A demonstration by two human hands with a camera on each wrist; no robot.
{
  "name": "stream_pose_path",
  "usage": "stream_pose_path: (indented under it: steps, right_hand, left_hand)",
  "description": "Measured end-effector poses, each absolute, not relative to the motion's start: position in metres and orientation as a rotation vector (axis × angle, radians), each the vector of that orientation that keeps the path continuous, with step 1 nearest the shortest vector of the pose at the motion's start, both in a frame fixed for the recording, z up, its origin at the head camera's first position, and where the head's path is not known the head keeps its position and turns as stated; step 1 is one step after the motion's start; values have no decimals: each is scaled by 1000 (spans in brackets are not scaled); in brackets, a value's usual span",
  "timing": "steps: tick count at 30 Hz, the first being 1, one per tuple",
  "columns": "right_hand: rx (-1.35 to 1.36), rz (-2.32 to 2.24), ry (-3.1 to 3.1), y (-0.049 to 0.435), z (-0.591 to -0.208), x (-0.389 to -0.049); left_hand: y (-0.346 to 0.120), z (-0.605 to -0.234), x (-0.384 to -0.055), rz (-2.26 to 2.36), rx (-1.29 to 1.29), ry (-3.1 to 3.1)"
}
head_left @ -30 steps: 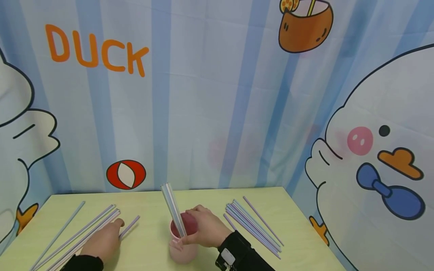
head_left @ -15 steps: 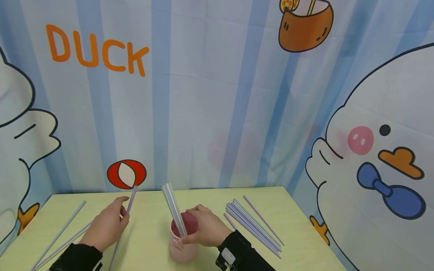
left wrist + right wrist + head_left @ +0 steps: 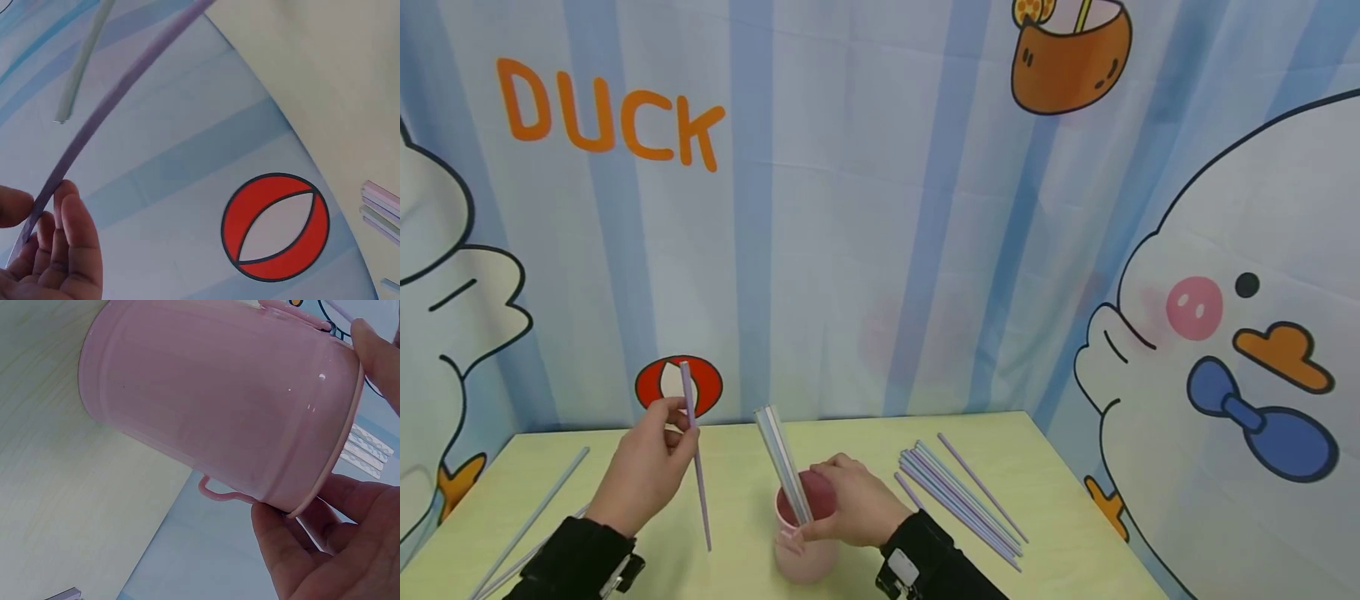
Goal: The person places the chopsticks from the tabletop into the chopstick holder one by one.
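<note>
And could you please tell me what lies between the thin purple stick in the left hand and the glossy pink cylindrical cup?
In the head view, only bare pale-yellow tabletop shows between the purple stick and the pink cup.

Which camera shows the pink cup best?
The right wrist view: the pink cup fills much of the frame, its side wall and a small loop large and close. The head view shows it smaller, but reveals sticks leaning inside and the right hand on its rim. The left wrist view doesn't show it.

A blue-striped curtain (image 3: 842,208) hangs behind the pale yellow table (image 3: 1067,542).
</note>
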State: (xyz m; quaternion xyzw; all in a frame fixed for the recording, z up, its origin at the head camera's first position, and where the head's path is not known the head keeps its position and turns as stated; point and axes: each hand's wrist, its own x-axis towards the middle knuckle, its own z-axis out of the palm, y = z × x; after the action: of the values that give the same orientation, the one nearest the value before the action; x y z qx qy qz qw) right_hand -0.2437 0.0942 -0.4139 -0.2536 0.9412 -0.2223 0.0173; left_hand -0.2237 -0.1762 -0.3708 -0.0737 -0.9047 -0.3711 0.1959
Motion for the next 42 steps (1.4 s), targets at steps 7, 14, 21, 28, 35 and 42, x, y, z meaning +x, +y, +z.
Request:
stream_pose_path:
  steps: [7, 14, 21, 28, 35, 42]
  right_hand:
    - [-808, -678, 2934, 94, -413, -243]
    - [-799, -682, 2931, 95, -412, -242]
    - [-805, -690, 2929, 96, -413, -242]
    - [-817, -679, 2933, 95, -414, -244]
    - [-841, -682, 2933, 95, -414, -244]
    - [-851, -685, 2923, 95, -414, -245]
  left_hand:
    - [-167, -358, -221, -1125, -206, -2398]
    - [-154, -350, -219, -1228, -227, -2249]
    - [-144, -352, -219, -1246, -278, -2228]
    - [-136, -359, -222, -1251, -269, -2285]
    - [-131, -368, -227, -1209, -232, -2394]
    - [-125, -378, -233, -1170, -190, -2488]
